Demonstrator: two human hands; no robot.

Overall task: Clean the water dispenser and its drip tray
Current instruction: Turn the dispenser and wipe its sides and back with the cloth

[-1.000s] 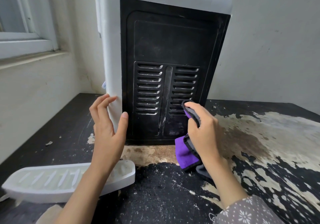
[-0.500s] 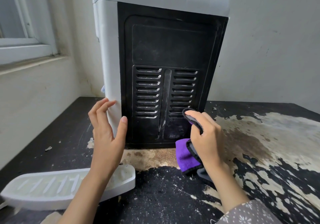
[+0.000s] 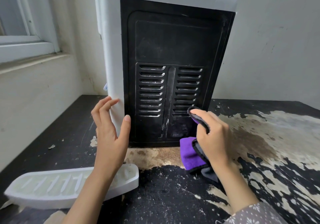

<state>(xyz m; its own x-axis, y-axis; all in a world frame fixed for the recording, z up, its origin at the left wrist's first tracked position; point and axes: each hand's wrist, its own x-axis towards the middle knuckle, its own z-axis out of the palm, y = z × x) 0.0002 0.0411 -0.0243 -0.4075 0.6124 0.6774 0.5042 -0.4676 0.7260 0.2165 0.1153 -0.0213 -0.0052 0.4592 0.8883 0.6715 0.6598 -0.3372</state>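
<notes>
The white water dispenser [image 3: 110, 50] stands on the table with its black vented back panel [image 3: 173, 54] facing me. My left hand [image 3: 110, 133] rests on the dispenser's lower left corner, fingers straight on the white side and thumb on the black panel. My right hand [image 3: 214, 137] grips a purple and grey cloth [image 3: 190, 156] and presses a fold of it against the lower right vent slots. The rest of the cloth hangs down to the table. The white drip tray [image 3: 43, 187] lies detached on the table at the lower left.
The table [image 3: 164, 197] is black with large worn, peeling patches on the right and crumbs in front. A wall stands close behind the dispenser, and a window sill [image 3: 26, 62] runs along the left.
My right hand with the cloth has slid a little downward and rightward on the vent slots, then back up. My left hand stays on the corner.
</notes>
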